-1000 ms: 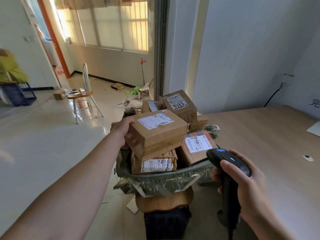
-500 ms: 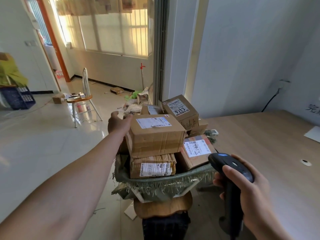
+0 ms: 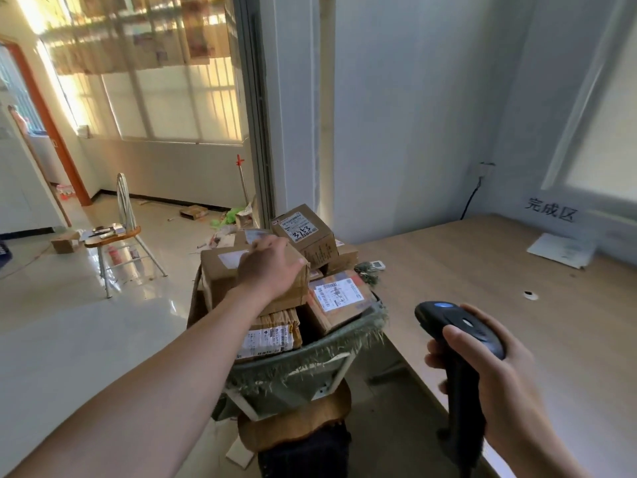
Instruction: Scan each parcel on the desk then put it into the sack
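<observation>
Head view, single frame. We note the left hand [image 3: 272,267] lying palm-down on the top parcel [image 3: 220,274], fingers stretched across its upper face and not curled round any edge. We read this as pressing the box to seat it on the pile, not lifting it. That parcel sits highest in the sack [image 3: 296,370], on a label-fronted parcel [image 3: 272,336] and just beside a tilted parcel [image 3: 339,298] with its white label up. The sack's frayed mouth is held open on a frame over a stool [image 3: 293,426], presumably so one hand can load it. The sack looks full to the brim, so a loosely set box could slide off. A box with handwritten digits [image 3: 303,232] stands behind; we cannot tell whether it is in the sack or on the bench [image 3: 482,288] corner. The right hand [image 3: 499,381] is clamped round the scanner [image 3: 458,326] handle, head forward, held well apart from the sack over the bench edge, likely kept ready. The bench shows a paper sheet [image 3: 562,250]; we see no parcel on its open surface.
</observation>
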A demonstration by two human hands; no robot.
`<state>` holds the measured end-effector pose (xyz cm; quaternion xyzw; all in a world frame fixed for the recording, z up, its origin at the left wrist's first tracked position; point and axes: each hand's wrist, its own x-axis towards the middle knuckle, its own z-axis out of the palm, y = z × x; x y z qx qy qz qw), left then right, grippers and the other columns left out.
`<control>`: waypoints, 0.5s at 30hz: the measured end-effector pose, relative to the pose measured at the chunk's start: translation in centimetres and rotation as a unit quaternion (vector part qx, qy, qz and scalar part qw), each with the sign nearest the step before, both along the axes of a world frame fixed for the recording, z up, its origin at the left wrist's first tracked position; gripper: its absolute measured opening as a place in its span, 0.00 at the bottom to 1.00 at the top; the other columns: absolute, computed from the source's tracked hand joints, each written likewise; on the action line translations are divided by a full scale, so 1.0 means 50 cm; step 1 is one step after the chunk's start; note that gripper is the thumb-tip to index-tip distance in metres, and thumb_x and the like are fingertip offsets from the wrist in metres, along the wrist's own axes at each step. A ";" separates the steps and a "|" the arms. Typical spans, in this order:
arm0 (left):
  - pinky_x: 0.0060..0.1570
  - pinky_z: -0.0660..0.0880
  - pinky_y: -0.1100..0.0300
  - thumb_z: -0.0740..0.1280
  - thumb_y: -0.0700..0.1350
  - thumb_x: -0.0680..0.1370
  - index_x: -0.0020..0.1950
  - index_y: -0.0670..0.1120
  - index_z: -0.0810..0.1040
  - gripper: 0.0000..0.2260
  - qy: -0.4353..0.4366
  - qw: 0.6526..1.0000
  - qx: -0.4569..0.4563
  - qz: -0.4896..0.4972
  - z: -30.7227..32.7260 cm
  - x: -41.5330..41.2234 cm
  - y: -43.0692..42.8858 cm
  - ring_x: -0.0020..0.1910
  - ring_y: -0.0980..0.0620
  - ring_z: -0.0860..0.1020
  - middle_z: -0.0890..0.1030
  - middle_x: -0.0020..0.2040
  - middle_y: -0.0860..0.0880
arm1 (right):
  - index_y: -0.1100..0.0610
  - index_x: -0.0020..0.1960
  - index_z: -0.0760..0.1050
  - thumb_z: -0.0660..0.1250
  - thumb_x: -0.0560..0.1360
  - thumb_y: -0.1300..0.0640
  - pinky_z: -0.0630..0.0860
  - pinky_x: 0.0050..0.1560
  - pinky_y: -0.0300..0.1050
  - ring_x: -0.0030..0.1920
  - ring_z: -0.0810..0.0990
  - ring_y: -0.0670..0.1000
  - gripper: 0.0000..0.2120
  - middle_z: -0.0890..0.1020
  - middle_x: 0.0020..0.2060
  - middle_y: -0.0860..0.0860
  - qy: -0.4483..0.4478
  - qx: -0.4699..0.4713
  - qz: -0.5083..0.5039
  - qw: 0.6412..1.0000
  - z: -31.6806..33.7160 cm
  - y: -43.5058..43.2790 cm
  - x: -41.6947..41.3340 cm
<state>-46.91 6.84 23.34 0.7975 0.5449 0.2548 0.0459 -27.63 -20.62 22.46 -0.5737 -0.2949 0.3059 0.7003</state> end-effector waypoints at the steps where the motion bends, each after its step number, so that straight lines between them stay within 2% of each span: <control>1: 0.61 0.76 0.44 0.66 0.57 0.79 0.72 0.49 0.71 0.24 0.005 1.000 0.001 -0.019 0.000 0.027 -0.021 0.66 0.46 0.74 0.72 0.72 0.49 | 0.52 0.67 0.76 0.74 0.72 0.62 0.75 0.37 0.53 0.38 0.85 0.63 0.24 0.86 0.40 0.63 -0.002 0.002 -0.009 1.000 0.001 -0.024 0.015; 3: 0.65 0.73 0.44 0.66 0.57 0.79 0.72 0.49 0.72 0.24 0.018 0.998 0.001 -0.055 -0.001 0.084 -0.067 0.69 0.46 0.71 0.72 0.72 0.49 | 0.51 0.65 0.77 0.73 0.75 0.63 0.75 0.37 0.53 0.37 0.85 0.61 0.21 0.86 0.39 0.62 -0.005 0.003 -0.029 1.000 0.004 -0.078 0.044; 6: 0.64 0.72 0.46 0.66 0.59 0.78 0.68 0.48 0.75 0.22 0.020 0.994 0.011 -0.106 -0.001 0.170 -0.147 0.68 0.46 0.71 0.76 0.68 0.48 | 0.48 0.61 0.77 0.73 0.75 0.63 0.75 0.36 0.52 0.35 0.84 0.60 0.18 0.86 0.39 0.63 0.002 0.010 -0.068 0.998 0.011 -0.166 0.087; 11: 0.66 0.71 0.49 0.66 0.60 0.79 0.71 0.47 0.73 0.25 0.035 0.984 0.018 -0.176 -0.015 0.310 -0.298 0.69 0.46 0.71 0.74 0.71 0.48 | 0.48 0.59 0.76 0.76 0.72 0.62 0.75 0.35 0.52 0.35 0.83 0.59 0.19 0.85 0.41 0.63 0.006 0.023 -0.135 0.991 0.018 -0.320 0.161; 15: 0.69 0.68 0.50 0.66 0.59 0.79 0.74 0.47 0.71 0.26 0.031 0.972 0.028 -0.230 -0.015 0.414 -0.422 0.72 0.46 0.68 0.71 0.73 0.48 | 0.50 0.61 0.75 0.77 0.71 0.67 0.76 0.35 0.52 0.35 0.82 0.58 0.24 0.85 0.45 0.61 0.002 0.018 -0.186 0.982 0.016 -0.436 0.222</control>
